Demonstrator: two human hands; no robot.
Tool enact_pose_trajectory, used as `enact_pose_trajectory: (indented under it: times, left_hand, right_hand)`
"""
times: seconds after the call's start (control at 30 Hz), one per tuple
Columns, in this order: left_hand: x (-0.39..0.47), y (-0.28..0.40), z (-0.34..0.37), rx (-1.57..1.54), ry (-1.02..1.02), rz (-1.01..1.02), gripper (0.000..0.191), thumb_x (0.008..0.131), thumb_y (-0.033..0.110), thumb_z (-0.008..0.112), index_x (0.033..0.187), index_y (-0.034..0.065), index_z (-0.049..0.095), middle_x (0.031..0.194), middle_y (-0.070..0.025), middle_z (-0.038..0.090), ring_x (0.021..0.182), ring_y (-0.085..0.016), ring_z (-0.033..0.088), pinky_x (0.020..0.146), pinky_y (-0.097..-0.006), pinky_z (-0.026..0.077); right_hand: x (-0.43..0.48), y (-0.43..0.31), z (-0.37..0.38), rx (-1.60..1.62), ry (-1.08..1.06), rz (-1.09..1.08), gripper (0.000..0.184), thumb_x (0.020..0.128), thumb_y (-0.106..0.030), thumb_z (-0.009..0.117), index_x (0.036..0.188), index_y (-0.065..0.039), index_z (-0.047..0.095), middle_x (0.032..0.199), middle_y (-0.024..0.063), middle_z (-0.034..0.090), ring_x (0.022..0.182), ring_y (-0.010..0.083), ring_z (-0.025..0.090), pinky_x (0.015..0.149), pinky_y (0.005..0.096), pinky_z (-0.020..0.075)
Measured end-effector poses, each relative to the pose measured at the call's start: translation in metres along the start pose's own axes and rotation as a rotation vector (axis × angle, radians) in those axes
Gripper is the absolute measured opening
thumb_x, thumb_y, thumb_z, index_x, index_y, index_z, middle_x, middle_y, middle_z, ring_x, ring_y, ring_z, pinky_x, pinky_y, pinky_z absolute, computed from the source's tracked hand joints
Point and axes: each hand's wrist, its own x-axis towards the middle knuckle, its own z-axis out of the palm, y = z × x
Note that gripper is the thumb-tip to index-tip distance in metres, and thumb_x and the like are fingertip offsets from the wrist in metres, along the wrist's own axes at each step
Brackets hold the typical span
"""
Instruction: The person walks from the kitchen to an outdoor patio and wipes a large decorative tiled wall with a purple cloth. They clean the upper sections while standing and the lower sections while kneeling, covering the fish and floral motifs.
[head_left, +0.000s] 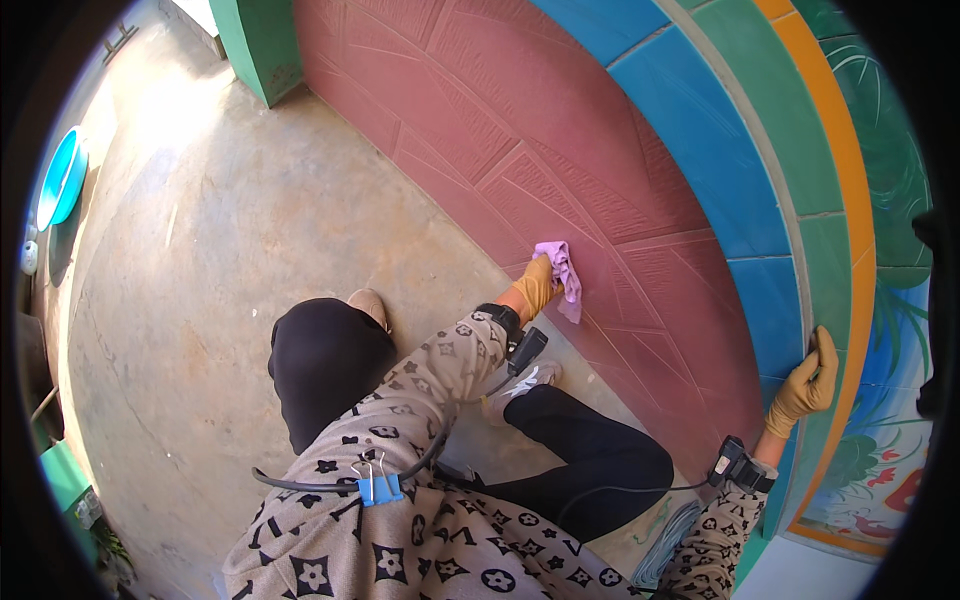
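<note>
My left hand, in a tan rubber glove, grips a crumpled purple cloth against the lower part of a red, stone-patterned wall. My right hand, gloved alike, is off to the right with its fingers bent and nothing in them; its fingertips rest at the grey joint beside the green tiles. Blue tiles run along the red wall's edge. Each wrist wears a black strapped device. The left palm is hidden.
Concrete floor meets the red wall's foot. A turquoise basin stands far left, a green pillar at the top. A black cable with a blue binder clip crosses my clothing. A bluish-grey bundle lies near my right forearm.
</note>
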Motion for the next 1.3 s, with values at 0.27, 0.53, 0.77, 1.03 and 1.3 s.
enact_pose_trajectory:
  times: [0.27, 0.53, 0.77, 1.03, 1.3]
  left_hand:
    - [0.031, 0.146, -0.027, 0.057, 0.05, 0.373, 0.03, 0.097, 0.044, 0.048, 0.097, 0.0185, 0.064, 0.083, -0.0012, 0.063, 0.07, -0.02, 0.058, 0.061, -0.0382, 0.049]
    - [-0.014, 0.198, 0.005, 0.344, 0.174, 0.8, 0.033, 0.094, 0.025, 0.066, 0.117, 0.0019, 0.059, 0.098, -0.0104, 0.068, 0.085, -0.025, 0.068, 0.069, -0.041, 0.057]
    - [-0.013, 0.191, -0.01, 0.619, 0.205, 0.78, 0.039, 0.092, 0.036, 0.065, 0.123, 0.0128, 0.058, 0.109, -0.0027, 0.065, 0.099, -0.022, 0.061, 0.074, -0.0432, 0.05]
    - [-0.027, 0.162, -0.008, 0.459, 0.159, 0.656, 0.059, 0.089, 0.044, 0.069, 0.133, 0.0119, 0.045, 0.114, -0.0043, 0.06, 0.093, -0.025, 0.061, 0.07, -0.0451, 0.05]
    - [0.019, 0.139, -0.05, 0.594, 0.086, 0.56, 0.079, 0.085, 0.063, 0.06, 0.144, 0.0221, 0.028, 0.134, -0.0094, 0.052, 0.119, -0.034, 0.053, 0.09, -0.0651, 0.044]
  right_hand:
    - [0.0, 0.001, 0.0, 0.027, -0.001, 0.014, 0.028, 0.09, 0.013, 0.048, 0.107, 0.006, 0.069, 0.101, 0.0141, 0.071, 0.09, 0.0211, 0.07, 0.079, 0.0294, 0.0575]
    - [-0.005, 0.012, -0.001, 0.032, 0.007, 0.009, 0.027, 0.091, 0.011, 0.05, 0.107, 0.003, 0.071, 0.102, 0.0129, 0.072, 0.09, 0.0199, 0.071, 0.081, 0.0293, 0.058]
    - [-0.002, 0.009, -0.001, 0.02, 0.021, 0.015, 0.025, 0.091, 0.011, 0.052, 0.105, 0.003, 0.072, 0.098, 0.0121, 0.073, 0.087, 0.0199, 0.071, 0.078, 0.0284, 0.0576]
    - [0.002, 0.003, 0.0, 0.007, 0.025, -0.048, 0.027, 0.088, 0.014, 0.052, 0.104, 0.004, 0.071, 0.097, 0.0131, 0.073, 0.086, 0.0198, 0.071, 0.076, 0.028, 0.0582]
    - [0.002, 0.003, 0.0, 0.007, 0.006, -0.032, 0.028, 0.089, 0.014, 0.049, 0.105, 0.005, 0.07, 0.099, 0.0145, 0.072, 0.088, 0.0213, 0.07, 0.08, 0.0296, 0.0585]
